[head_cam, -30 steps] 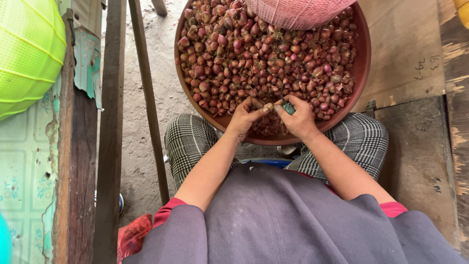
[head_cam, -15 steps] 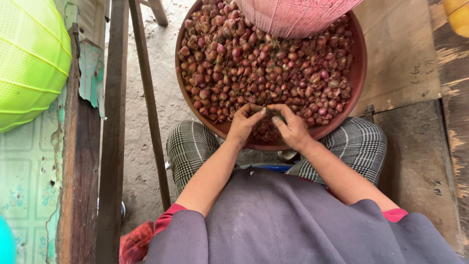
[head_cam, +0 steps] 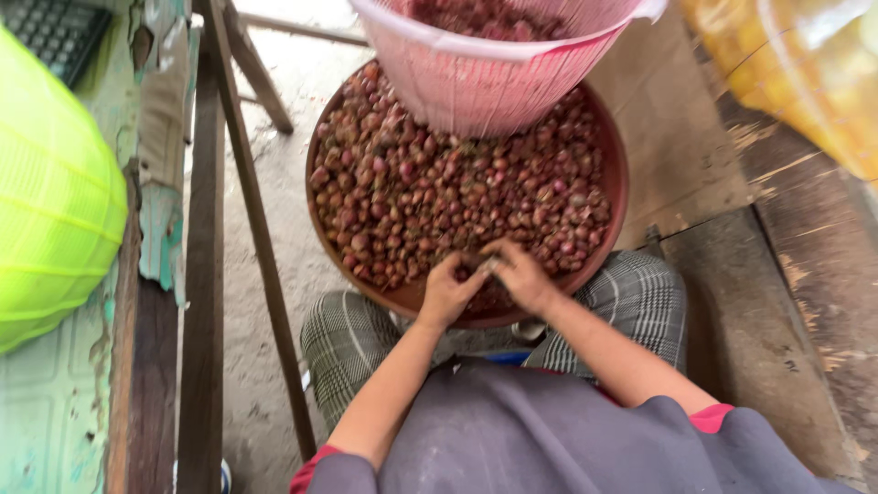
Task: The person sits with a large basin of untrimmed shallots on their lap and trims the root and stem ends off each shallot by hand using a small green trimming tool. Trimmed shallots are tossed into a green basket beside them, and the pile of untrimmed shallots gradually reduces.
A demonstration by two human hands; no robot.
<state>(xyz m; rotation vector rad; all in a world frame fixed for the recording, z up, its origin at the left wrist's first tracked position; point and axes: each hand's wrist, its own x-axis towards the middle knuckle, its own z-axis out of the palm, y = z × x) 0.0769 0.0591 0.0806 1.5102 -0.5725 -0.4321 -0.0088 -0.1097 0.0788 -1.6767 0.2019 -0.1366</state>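
While both hands met at the near rim of the basin, the left hand (head_cam: 448, 293) and right hand (head_cam: 521, 274) were curled with fingertips drawn together over what looked like a single small shallot (head_cam: 483, 271) pinched between them; the bulb itself was barely visible. A pale glint at the fingertips might have been a small blade or a strip of skin; could not tell which.

Judgement on technique: working one bulb at a time close to the rim, with wrists low and the grip on the bulb's ends, would keep loose skins falling into the basin rather than onto the lap.

Outward: the round brown basin (head_cam: 615, 220), heaped with red-brown shallots (head_cam: 430, 183), rested partly over the person's checked-trousered knees (head_cam: 347, 348). A pink mesh basket (head_cam: 494, 82) holding more shallots overlapped the basin's far side. A lime-green plastic basket (head_cam: 55, 192) sat at left beside wooden slats (head_cam: 203, 274).

Hidden or unclear: the pink basket's top was cut off by the frame; a yellow bag (head_cam: 805, 73) at upper right was blurred; the basin's near underside lay behind the forearms.
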